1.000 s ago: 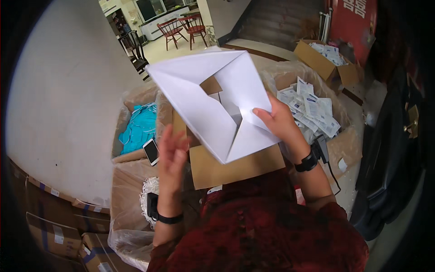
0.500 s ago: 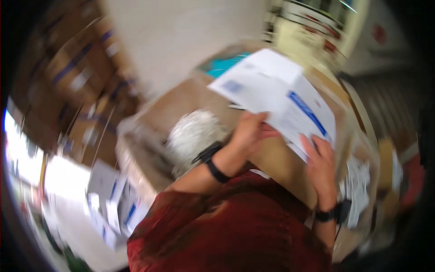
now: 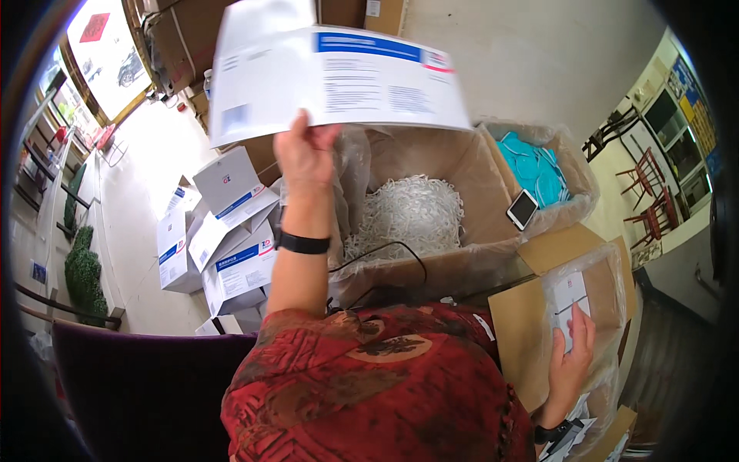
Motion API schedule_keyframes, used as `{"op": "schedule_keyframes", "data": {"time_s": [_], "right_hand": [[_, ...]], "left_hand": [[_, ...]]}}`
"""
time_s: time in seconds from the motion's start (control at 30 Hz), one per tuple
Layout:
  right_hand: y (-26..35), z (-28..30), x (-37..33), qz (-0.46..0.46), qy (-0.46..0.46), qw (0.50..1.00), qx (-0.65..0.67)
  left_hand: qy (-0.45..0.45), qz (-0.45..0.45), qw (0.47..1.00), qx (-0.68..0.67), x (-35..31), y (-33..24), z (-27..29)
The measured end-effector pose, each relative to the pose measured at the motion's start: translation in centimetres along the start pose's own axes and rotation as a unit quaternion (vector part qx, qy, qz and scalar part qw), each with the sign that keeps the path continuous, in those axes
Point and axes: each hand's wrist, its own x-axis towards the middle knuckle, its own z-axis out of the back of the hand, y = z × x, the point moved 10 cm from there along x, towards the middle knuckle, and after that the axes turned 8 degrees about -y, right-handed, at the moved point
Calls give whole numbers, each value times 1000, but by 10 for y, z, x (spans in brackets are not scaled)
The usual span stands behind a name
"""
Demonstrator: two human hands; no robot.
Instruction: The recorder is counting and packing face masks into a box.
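Note:
My left hand [image 3: 306, 158] is raised at the upper left, its fingers closed on the lower edge of a white carton [image 3: 285, 92] with a blue band; a large flap stands up at its left end. My right hand [image 3: 570, 362] is at the lower right, over a plastic-lined cardboard box [image 3: 514, 327]. Its fingers are spread and reach toward small white flat pieces [image 3: 570, 289] inside, with the fingertips at or just over them; whether they touch I cannot tell. Nothing shows in its grasp.
Ahead stands a lined carton with a heap of thin white strips [image 3: 412, 212]. A neighbouring carton holds turquoise flat pieces [image 3: 535, 165]; a phone [image 3: 522, 209] lies on its edge. Several white boxes [image 3: 246, 266] are piled at left. A black cable [image 3: 385, 248] loops near my body.
My left hand has swung left and up with the white carton. My right hand has let go of the carton and moved down to the box at right. The view has turned left.

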Motion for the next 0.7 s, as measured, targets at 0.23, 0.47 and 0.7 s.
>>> {"op": "schedule_keyframes", "data": {"time_s": [0.23, 0.47, 0.7], "right_hand": [[2, -18, -4, -8, 19, 999, 32], [-8, -27, -9, -8, 38, 999, 37], [-26, -14, -37, -39, 16, 999, 2]], "left_hand": [[-271, -127, 952, 68, 49, -118, 204], [-573, 22, 798, 187, -14, -95, 423], [-456, -88, 862, 202, 26, -49, 292]]}}
